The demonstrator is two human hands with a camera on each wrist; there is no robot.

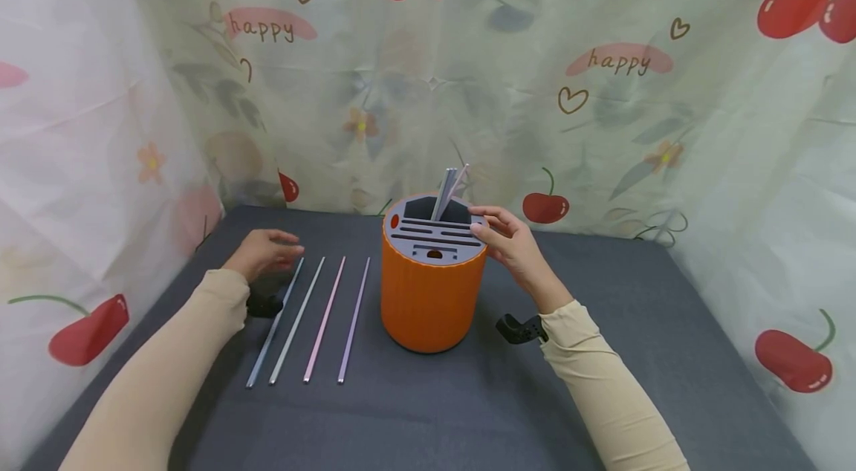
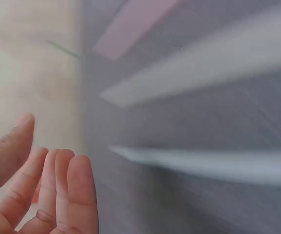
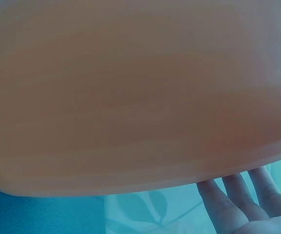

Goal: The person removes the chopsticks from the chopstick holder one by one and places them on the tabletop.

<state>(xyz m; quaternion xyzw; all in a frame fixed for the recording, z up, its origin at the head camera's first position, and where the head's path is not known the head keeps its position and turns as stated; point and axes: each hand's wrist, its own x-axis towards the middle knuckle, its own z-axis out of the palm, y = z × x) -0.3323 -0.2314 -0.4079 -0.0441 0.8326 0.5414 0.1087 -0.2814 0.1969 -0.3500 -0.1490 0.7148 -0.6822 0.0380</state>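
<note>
An orange cylindrical utensil holder (image 1: 431, 300) with a grey slotted top stands upright on the table. My right hand (image 1: 513, 244) holds its right side at the rim, thumb on the top edge and fingers round the far side; the fingertips are hidden behind the wall in the right wrist view. Several chopsticks (image 1: 443, 196), silvery and pink, lean in its rear opening. Left of the holder, a blue chopstick (image 1: 273, 333), a silver one (image 1: 296, 322), a pink one (image 1: 325, 319) and a purple one (image 1: 354, 322) lie side by side. My left hand (image 1: 267, 252), fingers loosely bent and holding nothing, hovers by the blue one's far end.
A dark grey cloth covers the table (image 1: 428, 419). Behind it and along both sides hangs a pale curtain (image 1: 428, 92) printed with cherries. Black straps sit at both wrists, the right one (image 1: 518, 330) close to the holder.
</note>
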